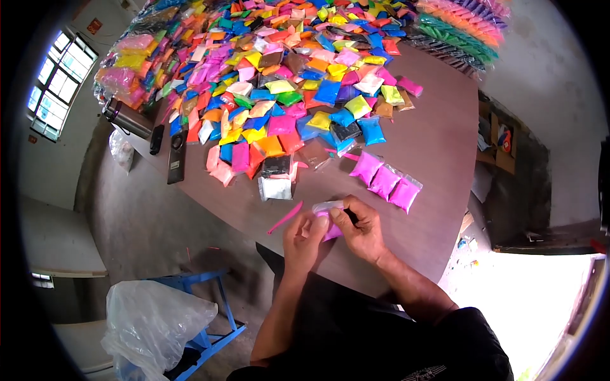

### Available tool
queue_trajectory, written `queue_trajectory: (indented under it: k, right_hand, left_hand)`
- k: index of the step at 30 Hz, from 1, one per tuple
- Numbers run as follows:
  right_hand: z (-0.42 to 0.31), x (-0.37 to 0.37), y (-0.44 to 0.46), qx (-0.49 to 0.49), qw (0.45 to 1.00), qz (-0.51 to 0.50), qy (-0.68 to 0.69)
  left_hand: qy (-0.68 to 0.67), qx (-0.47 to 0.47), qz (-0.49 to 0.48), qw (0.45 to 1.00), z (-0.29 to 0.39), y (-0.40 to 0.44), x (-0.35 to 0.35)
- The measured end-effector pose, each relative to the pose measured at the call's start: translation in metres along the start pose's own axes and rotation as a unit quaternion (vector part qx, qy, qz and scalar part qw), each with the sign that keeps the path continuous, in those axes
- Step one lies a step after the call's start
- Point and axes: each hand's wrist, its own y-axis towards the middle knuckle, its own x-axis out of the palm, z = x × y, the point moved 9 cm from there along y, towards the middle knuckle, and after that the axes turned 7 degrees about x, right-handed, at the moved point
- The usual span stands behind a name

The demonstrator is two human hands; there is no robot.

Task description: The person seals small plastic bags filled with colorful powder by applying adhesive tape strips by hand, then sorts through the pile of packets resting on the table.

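Near the table's front edge, my left hand and my right hand both pinch a small clear packet with pink contents, fingers closed at its upper part. Three joined magenta packets lie on the table beyond my right hand. To the left of my left hand is a thin pink tool, lying flat. A white packet sits farther up, with a black packet just behind it. My fingers partly cover the held packet.
A large heap of coloured packets covers the far part of the brown table. A metal flask and a dark remote-like object stand or lie at the left edge. Below left, a plastic bag hangs over a blue stool.
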Motion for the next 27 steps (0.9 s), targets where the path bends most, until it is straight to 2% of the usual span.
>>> queue_trajectory:
  k: [3, 5, 9, 13, 16, 18, 20, 22, 24, 27]
  right_hand:
    - [-0.011, 0.003, 0.001, -0.058, 0.997, -0.005, -0.044]
    - [-0.009, 0.005, -0.003, 0.006, 0.998, -0.015, -0.054]
    - [-0.005, 0.002, -0.003, 0.026, 0.998, -0.02, -0.052]
    - [-0.002, -0.001, -0.001, -0.024, 0.999, 0.005, -0.04]
    - [-0.004, -0.003, -0.001, -0.024, 0.999, 0.011, -0.036]
    - [-0.005, -0.003, -0.003, -0.008, 0.999, 0.011, -0.033]
    - [-0.002, -0.002, -0.003, -0.016, 0.999, 0.016, -0.03]
    - [-0.004, -0.002, -0.004, -0.023, 0.999, 0.021, -0.028]
    - [-0.002, -0.001, -0.004, 0.011, 0.998, 0.017, -0.053]
    - [-0.004, 0.0, -0.004, -0.006, 0.999, 0.017, -0.043]
  left_hand:
    - [0.013, 0.004, 0.018, 1.0, 0.003, 0.001, -0.003]
    - [0.03, 0.019, 0.016, 0.999, 0.005, 0.001, -0.003]
    - [0.029, 0.026, 0.023, 0.999, -0.002, -0.002, -0.006]
    - [0.024, 0.024, 0.013, 0.999, 0.004, 0.0, 0.0]
    - [0.072, 0.023, 0.015, 0.997, 0.017, -0.001, 0.004]
    - [0.053, 0.011, 0.011, 0.998, 0.011, 0.0, 0.004]
    - [0.085, 0.027, -0.027, 0.996, 0.011, 0.001, 0.008]
    - [0.073, 0.027, -0.018, 0.997, 0.015, 0.0, 0.01]
    - [0.06, 0.027, -0.007, 0.998, 0.016, 0.0, 0.011]
    - [0.075, 0.04, 0.002, 0.996, 0.015, -0.001, 0.009]
